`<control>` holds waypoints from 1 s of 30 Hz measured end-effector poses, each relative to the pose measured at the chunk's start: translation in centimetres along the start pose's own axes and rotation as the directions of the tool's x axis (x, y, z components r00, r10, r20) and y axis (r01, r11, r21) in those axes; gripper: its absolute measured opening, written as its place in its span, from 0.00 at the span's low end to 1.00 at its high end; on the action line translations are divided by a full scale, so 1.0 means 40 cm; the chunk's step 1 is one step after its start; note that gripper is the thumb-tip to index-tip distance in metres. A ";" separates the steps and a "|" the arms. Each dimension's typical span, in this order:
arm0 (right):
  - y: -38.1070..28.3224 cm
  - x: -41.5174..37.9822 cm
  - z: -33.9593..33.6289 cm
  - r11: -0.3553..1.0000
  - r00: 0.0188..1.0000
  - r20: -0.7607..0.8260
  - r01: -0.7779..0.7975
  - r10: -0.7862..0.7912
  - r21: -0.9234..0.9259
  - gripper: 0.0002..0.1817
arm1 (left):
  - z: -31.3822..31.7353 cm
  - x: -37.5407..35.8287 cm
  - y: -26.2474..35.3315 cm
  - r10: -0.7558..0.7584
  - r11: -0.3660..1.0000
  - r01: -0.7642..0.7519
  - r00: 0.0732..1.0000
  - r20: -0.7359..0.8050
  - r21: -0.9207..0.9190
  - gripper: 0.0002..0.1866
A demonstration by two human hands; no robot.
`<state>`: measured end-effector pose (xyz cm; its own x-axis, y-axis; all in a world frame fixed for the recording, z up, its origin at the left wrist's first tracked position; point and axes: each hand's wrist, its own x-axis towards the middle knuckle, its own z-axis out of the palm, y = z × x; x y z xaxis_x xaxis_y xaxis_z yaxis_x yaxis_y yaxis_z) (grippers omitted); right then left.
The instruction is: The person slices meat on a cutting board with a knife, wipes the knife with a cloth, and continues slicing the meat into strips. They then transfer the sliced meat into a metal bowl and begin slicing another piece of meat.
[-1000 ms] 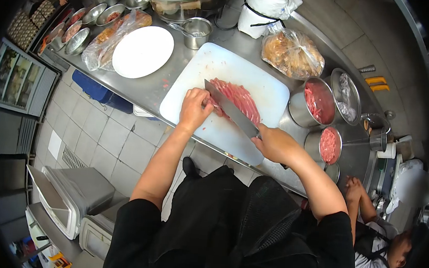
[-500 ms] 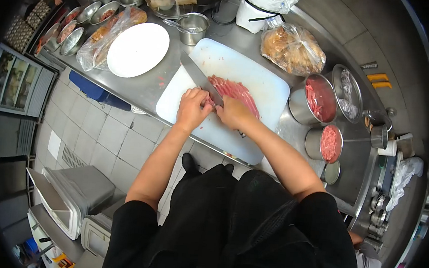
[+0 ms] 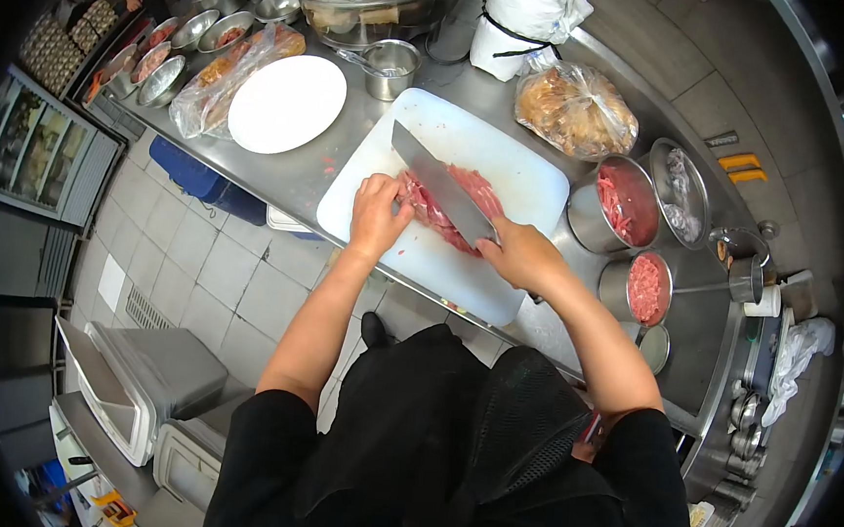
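My right hand (image 3: 523, 258) is closed around the handle of a kitchen knife (image 3: 439, 185). The broad blade slants up and left across the raw meat, with sliced meat (image 3: 478, 186) on its far side. On the near side lies more meat (image 3: 435, 221), and my left hand (image 3: 378, 213) presses its left end with curled fingers; the fingertips are partly hidden. All of this rests on a white cutting board (image 3: 474, 285).
Left of the board are a white plate (image 3: 287, 104) and a bagged food item (image 3: 221, 88). A small metal pot (image 3: 392, 70) stands behind it. To the right are a pot of meat strips (image 3: 614, 206), a pot of minced meat (image 3: 643, 289) and a bulging plastic bag (image 3: 578, 110).
My right hand and the knife have moved right, away from my left hand. The blade now lies along the meat, which shows on both sides. The view has shifted slightly.
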<state>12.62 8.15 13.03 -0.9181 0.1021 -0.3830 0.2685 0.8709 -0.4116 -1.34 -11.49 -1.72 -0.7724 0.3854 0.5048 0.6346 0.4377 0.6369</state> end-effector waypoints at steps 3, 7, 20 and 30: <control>0.023 -0.041 0.006 0.987 0.994 -0.042 0.097 -0.103 -0.127 0.22 | 0.003 0.001 0.002 -0.012 1.000 0.012 0.999 0.034 -0.009 0.10; 0.009 -0.068 -0.002 0.984 0.995 0.026 0.097 -0.094 -0.148 0.23 | 0.004 0.003 0.007 -0.013 1.000 0.012 0.999 0.037 0.012 0.09; -0.064 0.109 0.102 0.992 0.992 0.127 -0.016 -0.001 0.127 0.21 | 0.002 0.007 0.004 0.016 0.999 -0.013 0.997 0.072 -0.038 0.08; 0.010 0.070 0.139 0.863 0.983 -0.174 0.035 0.062 0.504 0.20 | -0.002 0.007 0.016 -0.082 0.996 0.078 0.991 0.102 0.038 0.08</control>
<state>11.76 6.13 7.20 -0.9365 0.2378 -0.2578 0.3464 0.5125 -0.7857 -1.15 -11.18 -1.11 -0.8153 0.4289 0.3891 0.5726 0.4970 0.6520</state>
